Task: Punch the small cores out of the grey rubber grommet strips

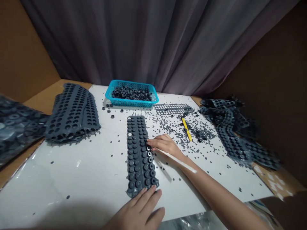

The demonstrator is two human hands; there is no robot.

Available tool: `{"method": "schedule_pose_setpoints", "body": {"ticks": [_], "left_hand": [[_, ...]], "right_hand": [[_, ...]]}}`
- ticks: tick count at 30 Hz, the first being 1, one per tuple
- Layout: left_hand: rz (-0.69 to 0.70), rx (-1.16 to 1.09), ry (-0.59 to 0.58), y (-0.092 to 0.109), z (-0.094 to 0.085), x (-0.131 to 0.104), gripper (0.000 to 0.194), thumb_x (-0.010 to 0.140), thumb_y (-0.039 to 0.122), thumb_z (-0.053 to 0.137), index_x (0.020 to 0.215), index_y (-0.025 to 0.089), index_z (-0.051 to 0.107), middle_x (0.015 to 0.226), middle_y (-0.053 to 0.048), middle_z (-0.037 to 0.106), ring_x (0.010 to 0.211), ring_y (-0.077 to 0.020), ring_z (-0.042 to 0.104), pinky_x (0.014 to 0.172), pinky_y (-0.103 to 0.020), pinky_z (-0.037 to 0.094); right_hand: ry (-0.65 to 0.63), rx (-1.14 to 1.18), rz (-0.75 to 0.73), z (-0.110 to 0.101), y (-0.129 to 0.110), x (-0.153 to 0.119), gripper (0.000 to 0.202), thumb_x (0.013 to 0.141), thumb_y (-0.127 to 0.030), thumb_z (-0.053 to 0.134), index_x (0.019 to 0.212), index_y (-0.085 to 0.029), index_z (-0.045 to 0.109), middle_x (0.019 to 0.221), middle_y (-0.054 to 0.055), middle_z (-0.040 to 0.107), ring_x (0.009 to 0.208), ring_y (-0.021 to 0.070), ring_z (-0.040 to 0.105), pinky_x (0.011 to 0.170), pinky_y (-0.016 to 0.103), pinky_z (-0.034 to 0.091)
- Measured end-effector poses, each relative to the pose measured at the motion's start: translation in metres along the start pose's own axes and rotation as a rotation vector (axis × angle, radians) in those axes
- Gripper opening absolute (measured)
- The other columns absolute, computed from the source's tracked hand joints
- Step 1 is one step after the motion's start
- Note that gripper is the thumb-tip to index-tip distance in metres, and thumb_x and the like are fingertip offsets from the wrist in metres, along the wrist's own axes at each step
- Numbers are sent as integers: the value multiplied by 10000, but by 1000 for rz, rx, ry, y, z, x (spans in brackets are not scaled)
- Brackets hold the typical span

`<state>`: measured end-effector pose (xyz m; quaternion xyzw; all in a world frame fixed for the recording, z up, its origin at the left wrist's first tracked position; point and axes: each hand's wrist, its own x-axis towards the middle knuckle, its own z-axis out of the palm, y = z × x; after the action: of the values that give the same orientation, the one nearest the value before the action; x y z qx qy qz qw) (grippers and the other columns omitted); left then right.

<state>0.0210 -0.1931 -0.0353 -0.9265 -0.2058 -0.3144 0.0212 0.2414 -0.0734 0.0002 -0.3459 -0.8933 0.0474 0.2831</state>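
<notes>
A dark grey rubber sheet with rows of raised round caps lies lengthwise before me on the white work surface. My left hand rests at its near end, fingers stretched out and touching the edge. Along the right side of the sheet, my right hand pinches a thin white stick, whose back end sticks out over the wrist. The fingertips touch the outer right row of caps, and the stick's working tip is hidden there. Several caps in that row just below the fingers show small holes in their tops.
A blue basket of small dark caps stands at the back. Stacked perforated sheets and a clear bag of parts lie left. A yellow cutter-like tool sits among scattered dark discs. A flat perforated strip and crumpled sheets lie right.
</notes>
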Motion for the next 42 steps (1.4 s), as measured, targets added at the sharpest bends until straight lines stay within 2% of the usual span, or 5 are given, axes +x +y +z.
{"method": "schedule_pose_setpoints", "body": {"ticks": [5,14,29,36,42], "left_hand": [[28,7,22,0,2,2,138,928,247,511,1030,191,586,1199,-65,613,1196,-220,506,1000,-318,397],[17,20,36,0,5,2,114,923,244,528,1010,193,581,1178,-55,618,1166,-206,521,981,-303,400],[29,20,36,-2,0,6,122,939,253,501,1002,199,589,1142,-47,637,1132,-197,537,960,-289,403],[15,5,25,-3,-4,8,117,941,266,504,991,210,595,1132,-28,645,1121,-185,542,956,-275,408],[14,0,29,-3,-3,8,123,940,255,496,989,204,597,1152,-40,639,1127,-195,539,954,-289,411]], "right_hand": [[104,-95,93,1,5,2,238,951,-286,485,1116,-213,640,1064,64,718,839,205,634,708,360,465],[94,362,212,2,-4,5,209,918,-300,544,1091,-276,660,1105,49,701,1046,215,588,887,411,498],[42,-166,48,2,23,18,233,932,-280,524,1125,-232,645,1007,57,729,786,210,591,659,351,424],[118,335,270,2,10,14,220,920,-297,542,1090,-260,678,1067,41,714,915,216,593,753,377,516],[76,317,200,7,12,14,234,907,-276,565,1114,-265,673,1075,51,718,945,219,615,801,409,516]]}}
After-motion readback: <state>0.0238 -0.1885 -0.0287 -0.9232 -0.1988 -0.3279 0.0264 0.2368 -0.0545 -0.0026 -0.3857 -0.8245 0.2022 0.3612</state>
